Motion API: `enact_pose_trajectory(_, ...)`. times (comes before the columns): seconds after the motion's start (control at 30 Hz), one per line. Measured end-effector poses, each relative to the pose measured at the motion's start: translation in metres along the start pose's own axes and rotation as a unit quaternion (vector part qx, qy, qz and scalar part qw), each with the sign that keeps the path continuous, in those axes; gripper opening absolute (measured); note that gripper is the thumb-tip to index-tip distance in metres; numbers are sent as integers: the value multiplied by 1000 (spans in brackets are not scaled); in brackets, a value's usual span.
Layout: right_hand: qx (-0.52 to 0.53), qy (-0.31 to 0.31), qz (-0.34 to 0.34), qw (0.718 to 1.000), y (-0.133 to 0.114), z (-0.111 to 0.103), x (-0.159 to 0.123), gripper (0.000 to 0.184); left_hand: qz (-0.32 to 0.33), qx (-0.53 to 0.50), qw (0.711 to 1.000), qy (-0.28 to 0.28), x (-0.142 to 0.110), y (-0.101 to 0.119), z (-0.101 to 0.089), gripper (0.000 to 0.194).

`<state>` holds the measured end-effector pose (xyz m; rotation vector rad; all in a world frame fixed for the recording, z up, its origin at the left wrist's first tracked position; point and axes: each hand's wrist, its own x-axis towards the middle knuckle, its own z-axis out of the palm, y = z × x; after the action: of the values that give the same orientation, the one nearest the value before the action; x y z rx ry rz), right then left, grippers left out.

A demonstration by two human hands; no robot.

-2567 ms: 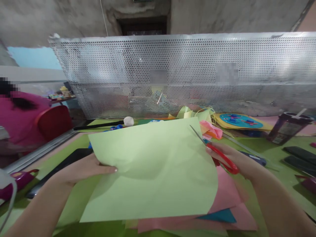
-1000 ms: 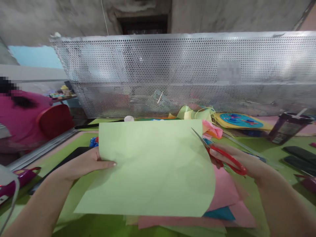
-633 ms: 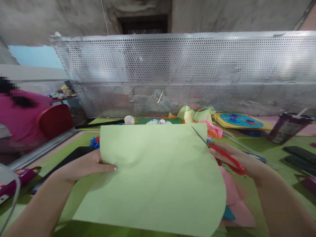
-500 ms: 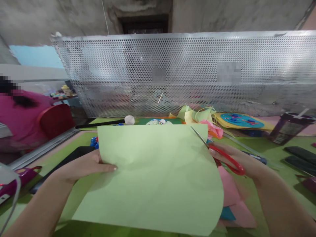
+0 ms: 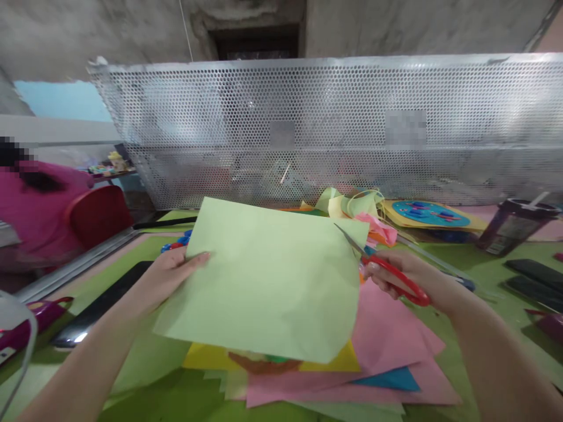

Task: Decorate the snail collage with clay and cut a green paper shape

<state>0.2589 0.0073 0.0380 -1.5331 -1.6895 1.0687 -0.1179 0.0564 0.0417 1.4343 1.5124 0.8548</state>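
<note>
My left hand (image 5: 178,272) pinches the left edge of a pale green sheet of paper (image 5: 272,281), thumb on top. The sheet is raised over the table and its right side curves downward. In my right hand (image 5: 396,275) are red-handled scissors (image 5: 398,284), their blades lying across the sheet's upper right corner. Whether the blades are parted is hard to make out. Beneath the sheet lies a stack of pink paper (image 5: 391,334), with a yellow sheet (image 5: 329,358) and a blue piece (image 5: 389,380) showing.
A perforated metal panel (image 5: 334,129) stands across the table's back. A dark cup with a straw (image 5: 514,228) and a blue round craft piece (image 5: 431,214) are at the right. A black phone (image 5: 105,305) lies left. Someone in pink (image 5: 44,211) sits beyond a red chair (image 5: 101,217).
My left hand has lifted the sheet's left side upward, tilting it and uncovering the paper stack below. My right hand and the scissors have shifted slightly left.
</note>
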Motion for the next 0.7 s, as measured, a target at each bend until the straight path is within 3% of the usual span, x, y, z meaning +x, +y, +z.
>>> enact_pose_trajectory(0.1, -20, 1, -44, 999, 1, 2, -2, 37, 6, 30, 999, 25, -1, 1, 0, 35)
enact_pose_trajectory(0.4, -5, 2, -59, 998, 0, 3, -3, 40, 52, 33, 997, 48, -2, -1, -3, 33)
enact_pose_trajectory(0.7, 39, -10, 14, 999, 2, 0, 3, 49, 84, 55, 994, 51, 1, -3, -4, 29)
